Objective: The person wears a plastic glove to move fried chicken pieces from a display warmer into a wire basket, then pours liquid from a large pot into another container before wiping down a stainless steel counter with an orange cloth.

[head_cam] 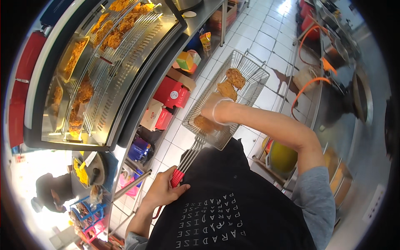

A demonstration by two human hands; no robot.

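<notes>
My left hand (165, 189) grips the red handle of a wire fryer basket (254, 75), which hangs out in front of me over the tiled floor. Pieces of fried chicken (236, 78) lie in the basket, two beyond my right hand and one nearer the handle. My right hand (215, 107) reaches down into the basket, in what looks like a thin clear glove with a band at the wrist. Its fingers point down between the pieces and are mostly hidden, so whether they hold one cannot be told.
On the left stands a lit glass display warmer (103, 103) with fried chicken on wire racks. Red boxes (172, 93) fill the shelf below it. A metal counter with a wok (362, 93) and orange hoses (307, 86) runs along the right. A person (53, 190) is at lower left.
</notes>
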